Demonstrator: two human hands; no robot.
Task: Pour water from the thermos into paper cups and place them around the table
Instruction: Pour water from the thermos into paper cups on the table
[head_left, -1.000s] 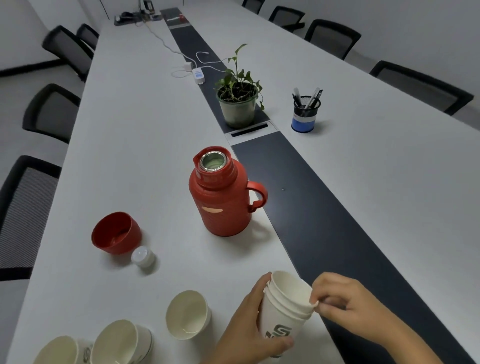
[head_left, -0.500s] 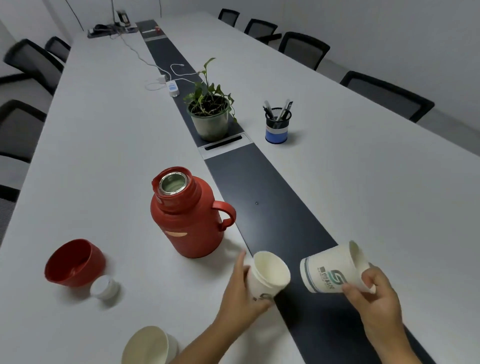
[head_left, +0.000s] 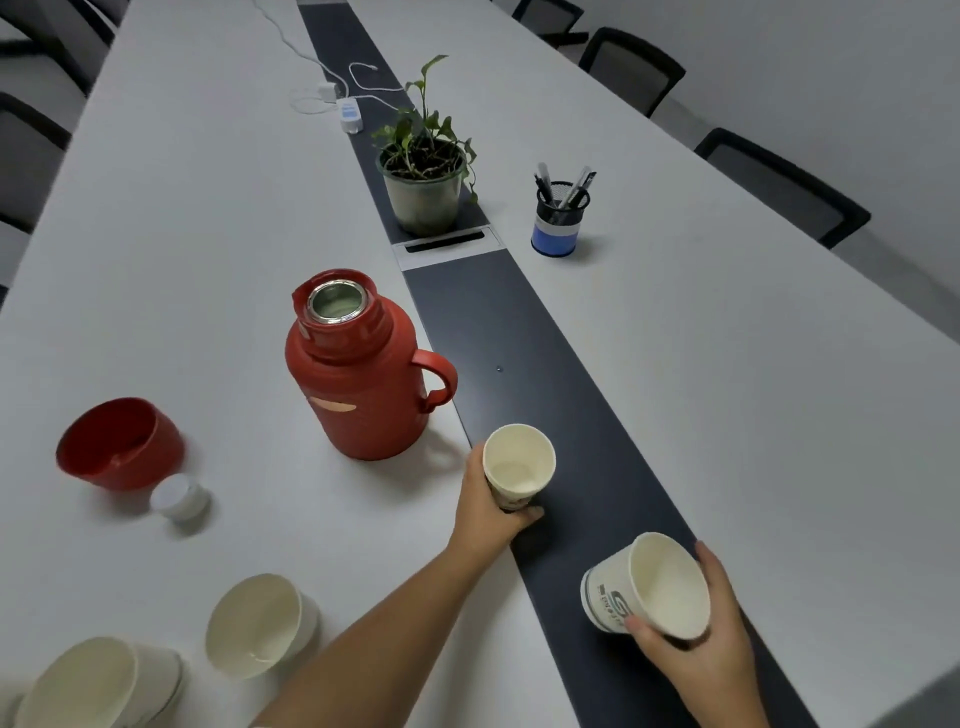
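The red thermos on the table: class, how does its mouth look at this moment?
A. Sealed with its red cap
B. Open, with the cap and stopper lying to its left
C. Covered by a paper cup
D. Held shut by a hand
B: the red thermos shows a bare metal mouth, while the red cap and white stopper lie on the table to its left.

The thermos (head_left: 358, 369) stands on the table (head_left: 727, 364), its lid (head_left: 119, 444) lying to its left, a plant (head_left: 423, 171) behind, and one upright paper cup (head_left: 518, 465) just right-front.
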